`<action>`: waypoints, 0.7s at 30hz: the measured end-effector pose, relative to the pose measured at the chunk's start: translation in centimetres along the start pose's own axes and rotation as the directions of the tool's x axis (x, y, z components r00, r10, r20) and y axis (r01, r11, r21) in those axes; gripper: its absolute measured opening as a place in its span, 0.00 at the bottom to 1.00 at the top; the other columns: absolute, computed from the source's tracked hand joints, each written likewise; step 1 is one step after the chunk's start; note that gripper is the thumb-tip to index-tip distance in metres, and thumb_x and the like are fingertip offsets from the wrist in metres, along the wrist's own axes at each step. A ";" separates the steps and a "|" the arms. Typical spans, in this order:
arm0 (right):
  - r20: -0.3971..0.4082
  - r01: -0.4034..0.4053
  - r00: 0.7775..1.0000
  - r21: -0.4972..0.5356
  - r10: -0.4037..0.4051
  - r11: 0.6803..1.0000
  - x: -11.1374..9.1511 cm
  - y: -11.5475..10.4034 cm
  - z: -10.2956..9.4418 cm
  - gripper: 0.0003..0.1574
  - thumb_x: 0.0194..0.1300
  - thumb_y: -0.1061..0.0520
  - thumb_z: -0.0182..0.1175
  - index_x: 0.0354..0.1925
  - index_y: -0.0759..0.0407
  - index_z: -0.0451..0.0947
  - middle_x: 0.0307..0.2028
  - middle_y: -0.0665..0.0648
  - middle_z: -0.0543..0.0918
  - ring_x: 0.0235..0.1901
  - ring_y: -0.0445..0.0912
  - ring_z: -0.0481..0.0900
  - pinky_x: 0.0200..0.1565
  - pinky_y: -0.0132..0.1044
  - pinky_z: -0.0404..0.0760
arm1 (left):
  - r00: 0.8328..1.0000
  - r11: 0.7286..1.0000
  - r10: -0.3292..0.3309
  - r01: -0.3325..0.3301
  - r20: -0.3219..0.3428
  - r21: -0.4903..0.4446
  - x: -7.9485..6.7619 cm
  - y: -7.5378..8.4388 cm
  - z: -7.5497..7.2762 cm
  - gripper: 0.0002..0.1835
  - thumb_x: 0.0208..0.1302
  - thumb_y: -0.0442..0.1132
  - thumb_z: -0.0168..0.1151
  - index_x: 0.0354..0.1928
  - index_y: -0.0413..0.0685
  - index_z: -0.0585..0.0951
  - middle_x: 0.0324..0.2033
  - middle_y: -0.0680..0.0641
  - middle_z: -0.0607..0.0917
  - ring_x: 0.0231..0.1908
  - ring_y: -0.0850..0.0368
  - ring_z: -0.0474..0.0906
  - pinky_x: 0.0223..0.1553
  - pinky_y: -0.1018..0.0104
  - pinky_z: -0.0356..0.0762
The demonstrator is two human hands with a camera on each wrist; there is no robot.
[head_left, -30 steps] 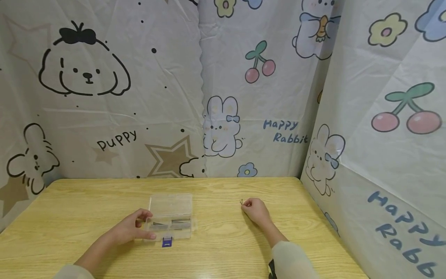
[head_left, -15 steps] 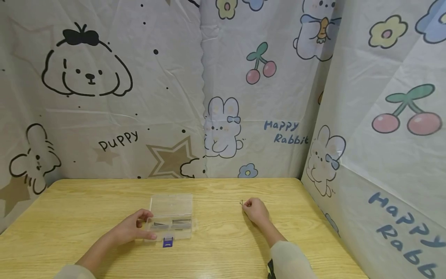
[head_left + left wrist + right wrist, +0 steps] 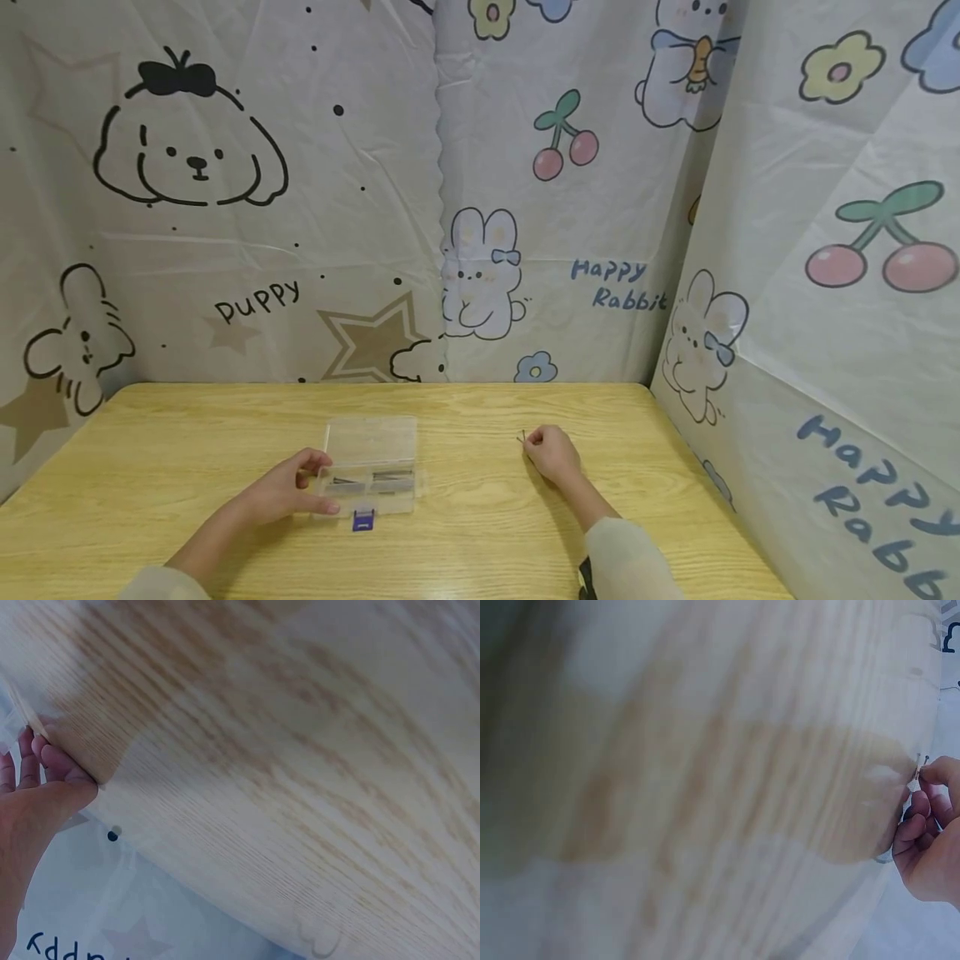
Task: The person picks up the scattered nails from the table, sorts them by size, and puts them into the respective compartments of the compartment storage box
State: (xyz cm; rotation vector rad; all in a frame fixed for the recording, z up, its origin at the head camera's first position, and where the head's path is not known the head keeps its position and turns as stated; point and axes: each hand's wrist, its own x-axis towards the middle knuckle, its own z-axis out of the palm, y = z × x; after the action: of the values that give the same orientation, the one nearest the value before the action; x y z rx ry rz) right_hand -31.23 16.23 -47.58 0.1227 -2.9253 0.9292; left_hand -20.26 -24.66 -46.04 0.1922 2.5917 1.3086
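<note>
On the table stands a clear plastic box (image 3: 371, 440), its lid raised at the back and a blue latch (image 3: 363, 521) at the front. Thin dark nails (image 3: 392, 476) lie in its compartments. My left hand (image 3: 279, 493) holds the box by its left side, thumb near the front corner and fingers farther back. To the right, well apart from the box, my right hand (image 3: 553, 454) pinches a few small nails (image 3: 522, 437) close to the tabletop. Their heads stick out past the fingertips in the right wrist view, where the hand (image 3: 930, 832) shows at the edge.
The wood-grain table (image 3: 465, 542) ends at a back edge against a hanging printed cloth (image 3: 360, 217). Another cloth panel (image 3: 847, 350) closes off the right side. Something dark (image 3: 586, 577) shows under the right sleeve.
The nails in my right fingertips have turned very slightly. Both hands and the box otherwise stay in place; the head view shifts a little.
</note>
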 end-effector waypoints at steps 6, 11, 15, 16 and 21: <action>0.015 0.016 1.000 0.069 -0.017 0.998 -0.2 0.2 -0.1 0.07 0.59 0.57 0.59 0.30 0.60 0.80 0.29 0.54 0.81 0.28 0.43 0.74 0.33 0.36 0.75 | 1.000 1.000 0.004 -0.004 0.011 -0.009 0.0 0.0 0.1 0.40 0.48 0.48 0.73 0.59 0.38 0.66 0.56 0.37 0.71 0.55 0.38 0.68 0.57 0.42 0.67; 0.040 0.047 0.998 0.132 -0.053 0.990 -0.3 -0.1 0.0 0.07 0.60 0.59 0.58 0.30 0.62 0.80 0.28 0.54 0.80 0.26 0.43 0.72 0.30 0.33 0.73 | 1.000 1.000 0.012 -0.012 0.013 -0.007 -0.1 0.1 0.0 0.39 0.49 0.48 0.73 0.58 0.37 0.66 0.55 0.38 0.72 0.55 0.40 0.68 0.58 0.43 0.67; 0.051 0.086 0.994 0.165 -0.095 0.983 -0.4 -0.4 0.2 0.06 0.60 0.60 0.58 0.30 0.62 0.80 0.27 0.54 0.79 0.26 0.42 0.71 0.30 0.32 0.72 | 1.000 1.000 0.000 0.000 0.009 -0.009 -0.1 0.1 0.1 0.39 0.48 0.48 0.73 0.58 0.37 0.66 0.55 0.38 0.72 0.55 0.40 0.68 0.58 0.43 0.67; 0.054 0.093 0.993 0.168 -0.104 0.981 -0.4 -0.6 0.2 0.06 0.60 0.60 0.58 0.30 0.62 0.80 0.27 0.54 0.79 0.26 0.42 0.71 0.30 0.31 0.72 | 1.000 1.000 -0.003 0.003 0.008 -0.009 -0.1 0.1 0.1 0.40 0.48 0.49 0.73 0.58 0.37 0.66 0.55 0.38 0.72 0.55 0.40 0.68 0.58 0.43 0.67; 0.070 0.120 0.988 0.185 -0.135 0.975 -0.8 -1.5 0.2 0.07 0.60 0.60 0.58 0.30 0.62 0.80 0.27 0.54 0.78 0.27 0.42 0.71 0.31 0.32 0.72 | 1.000 1.000 -0.004 0.004 0.014 -0.015 0.0 0.0 0.0 0.40 0.48 0.49 0.73 0.59 0.37 0.65 0.56 0.38 0.71 0.55 0.40 0.67 0.57 0.43 0.67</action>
State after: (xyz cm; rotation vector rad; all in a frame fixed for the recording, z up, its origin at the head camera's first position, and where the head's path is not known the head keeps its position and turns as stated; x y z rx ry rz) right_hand -30.26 14.93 -46.98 0.3630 -2.8586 1.1934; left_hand -20.28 -24.64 -46.10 0.1931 2.5689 1.3202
